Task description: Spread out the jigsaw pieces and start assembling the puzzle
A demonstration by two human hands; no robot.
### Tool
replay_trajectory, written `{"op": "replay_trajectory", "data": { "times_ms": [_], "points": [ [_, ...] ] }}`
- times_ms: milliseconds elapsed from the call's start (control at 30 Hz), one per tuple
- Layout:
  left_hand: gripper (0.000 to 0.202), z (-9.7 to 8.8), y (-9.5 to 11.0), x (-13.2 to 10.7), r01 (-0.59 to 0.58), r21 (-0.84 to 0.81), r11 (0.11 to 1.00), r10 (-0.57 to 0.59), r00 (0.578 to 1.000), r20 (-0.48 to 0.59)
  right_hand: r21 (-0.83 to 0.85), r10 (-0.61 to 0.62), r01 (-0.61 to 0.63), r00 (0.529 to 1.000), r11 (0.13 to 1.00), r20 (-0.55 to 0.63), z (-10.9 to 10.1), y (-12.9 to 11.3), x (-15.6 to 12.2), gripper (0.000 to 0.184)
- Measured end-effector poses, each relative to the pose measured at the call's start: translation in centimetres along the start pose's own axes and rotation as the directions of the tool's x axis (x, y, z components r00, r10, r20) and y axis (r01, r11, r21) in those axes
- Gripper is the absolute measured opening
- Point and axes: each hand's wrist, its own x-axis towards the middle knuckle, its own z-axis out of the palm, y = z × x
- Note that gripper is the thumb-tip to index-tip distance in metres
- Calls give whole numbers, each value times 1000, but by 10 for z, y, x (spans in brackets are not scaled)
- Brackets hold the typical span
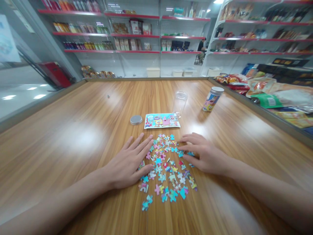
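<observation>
Loose jigsaw puzzle pieces (158, 160), mostly light blue, pink and yellow, lie scattered on the wooden table between my hands. My left hand (133, 160) rests palm down at the left edge of the pieces, fingers spread, covering a few of them. On the right side, my right hand (200, 151) has its fingers stretched over the pieces, apart from one another, with nothing visibly held. Beyond the pieces lies a cartoon picture card (162, 121). Left of the card is a round silver lid (136, 119).
A clear jar (180, 102) stands behind the card's right end. Farther right is a cartoon-printed canister (212, 99) with a silver cap. A tiny object (108, 96) lies far left on the table (73, 137). Packaged goods (274, 88) line the right edge; stocked shelves stand behind.
</observation>
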Motion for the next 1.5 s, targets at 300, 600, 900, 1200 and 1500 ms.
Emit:
{"op": "replay_trajectory", "data": {
  "times_ms": [300,600,900,1200,1500],
  "points": [
    [78,0,1,1,-4,-5,1000,4,1000,-16,72,-12,10,1000,997,16,7,-8,5,19],
    [78,2,1,0,4,4,1000,-4,1000,-5,63,-12,10,999,998,31,-3,-9,4,26],
    [79,-1,2,1,17,-2,1000,-17,999,27,-51,40,-37,998,998,47,-8,5,0,30],
    [79,1,0,1,7,-16,1000,-7,1000,19,-122,75,-79,997,989,-34,-4,7,-1,21],
    [80,0,1,1,10,7,1000,-11,999,36,-152,137,-147,988,977,-71,0,12,1,15]
  ]
}}
